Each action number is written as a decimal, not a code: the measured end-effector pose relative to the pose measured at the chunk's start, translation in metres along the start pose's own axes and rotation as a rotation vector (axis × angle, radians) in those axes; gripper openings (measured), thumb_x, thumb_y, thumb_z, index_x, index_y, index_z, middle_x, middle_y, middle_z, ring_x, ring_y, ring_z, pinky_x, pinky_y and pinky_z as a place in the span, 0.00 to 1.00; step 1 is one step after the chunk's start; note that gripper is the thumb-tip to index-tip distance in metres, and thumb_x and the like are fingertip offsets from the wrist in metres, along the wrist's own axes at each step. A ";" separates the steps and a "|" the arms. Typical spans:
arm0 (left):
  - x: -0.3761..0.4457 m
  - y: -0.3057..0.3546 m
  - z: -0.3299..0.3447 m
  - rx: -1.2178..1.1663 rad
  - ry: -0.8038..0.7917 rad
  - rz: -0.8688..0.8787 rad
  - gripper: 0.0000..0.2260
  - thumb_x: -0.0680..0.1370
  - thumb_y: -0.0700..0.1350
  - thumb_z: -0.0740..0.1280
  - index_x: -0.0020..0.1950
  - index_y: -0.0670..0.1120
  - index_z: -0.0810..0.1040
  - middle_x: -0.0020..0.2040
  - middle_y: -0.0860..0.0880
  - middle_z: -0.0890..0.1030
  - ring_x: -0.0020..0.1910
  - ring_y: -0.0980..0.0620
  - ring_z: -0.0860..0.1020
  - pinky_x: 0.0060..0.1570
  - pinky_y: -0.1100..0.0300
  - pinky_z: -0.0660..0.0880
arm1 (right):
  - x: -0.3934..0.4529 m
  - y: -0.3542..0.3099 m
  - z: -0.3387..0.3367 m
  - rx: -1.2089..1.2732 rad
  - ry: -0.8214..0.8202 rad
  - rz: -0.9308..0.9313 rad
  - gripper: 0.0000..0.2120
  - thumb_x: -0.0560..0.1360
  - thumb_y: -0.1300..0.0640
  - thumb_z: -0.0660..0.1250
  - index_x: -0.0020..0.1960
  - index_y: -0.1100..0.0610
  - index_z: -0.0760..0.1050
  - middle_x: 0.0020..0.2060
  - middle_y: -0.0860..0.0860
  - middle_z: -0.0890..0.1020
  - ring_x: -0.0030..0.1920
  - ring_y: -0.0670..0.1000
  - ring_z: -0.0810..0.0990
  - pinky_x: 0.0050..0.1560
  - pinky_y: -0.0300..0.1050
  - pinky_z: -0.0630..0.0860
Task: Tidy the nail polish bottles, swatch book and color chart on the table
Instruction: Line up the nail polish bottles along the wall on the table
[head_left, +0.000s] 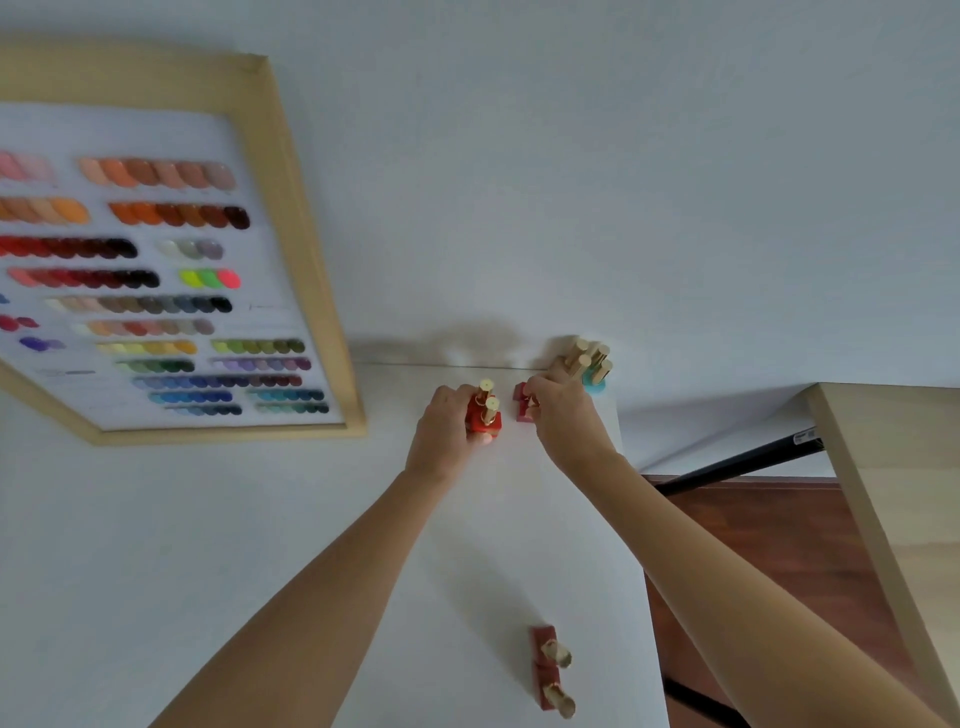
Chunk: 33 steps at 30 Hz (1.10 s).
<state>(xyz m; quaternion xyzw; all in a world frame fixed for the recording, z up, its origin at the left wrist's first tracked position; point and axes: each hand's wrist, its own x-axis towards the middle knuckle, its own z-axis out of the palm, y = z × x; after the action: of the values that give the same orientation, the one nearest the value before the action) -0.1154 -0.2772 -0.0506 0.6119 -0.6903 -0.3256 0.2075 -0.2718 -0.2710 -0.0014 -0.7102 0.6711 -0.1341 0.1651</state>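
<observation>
Head view shows two red nail polish bottles (485, 415) with gold caps standing at the far edge of the white table (260, 545), one right behind the other. The left hand (447, 423) is wrapped round their left side, fingers curled closed against the glass, a fingertip showing under the nearer bottle. Just to the right, a darker red pair (523, 405) sits partly hidden under the right hand (563, 421), whose fingers are bent down over them; whether they actually pinch a bottle I cannot tell. Behind that hand a cluster of gold-capped bottles (589, 364), one teal at its base, stands against the wall.

The step in hand looks like grouping the reds into a row at the back edge. The next move probably calls for sliding the two pairs together without tipping them, then fetching the two dark red bottles (550, 670) that stand apart near the front edge. The framed color chart (156, 270) leans at the left, well apart from both hands. No swatch book is in sight.
</observation>
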 end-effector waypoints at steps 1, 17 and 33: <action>0.007 0.002 0.002 -0.013 0.011 -0.001 0.26 0.67 0.44 0.76 0.63 0.46 0.72 0.54 0.42 0.76 0.53 0.44 0.76 0.53 0.58 0.71 | 0.005 0.001 0.001 0.002 0.006 -0.001 0.09 0.72 0.73 0.62 0.47 0.64 0.77 0.49 0.58 0.78 0.44 0.57 0.77 0.47 0.49 0.78; 0.028 0.025 0.040 -0.158 0.228 -0.102 0.28 0.63 0.46 0.79 0.58 0.42 0.71 0.55 0.44 0.74 0.52 0.46 0.76 0.49 0.58 0.71 | -0.020 0.059 0.020 0.345 0.408 0.381 0.33 0.70 0.64 0.72 0.70 0.55 0.61 0.62 0.54 0.66 0.52 0.52 0.75 0.54 0.48 0.77; 0.047 0.045 0.060 -0.235 0.295 -0.181 0.19 0.63 0.41 0.79 0.49 0.41 0.76 0.46 0.45 0.77 0.43 0.49 0.74 0.44 0.58 0.72 | 0.014 0.084 0.028 0.428 0.300 0.484 0.07 0.72 0.64 0.68 0.49 0.58 0.78 0.39 0.50 0.83 0.40 0.51 0.77 0.42 0.36 0.68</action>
<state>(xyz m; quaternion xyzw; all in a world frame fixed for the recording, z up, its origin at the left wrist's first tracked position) -0.1962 -0.3094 -0.0661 0.6841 -0.5520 -0.3277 0.3463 -0.3353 -0.2874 -0.0622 -0.4524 0.7935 -0.3314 0.2365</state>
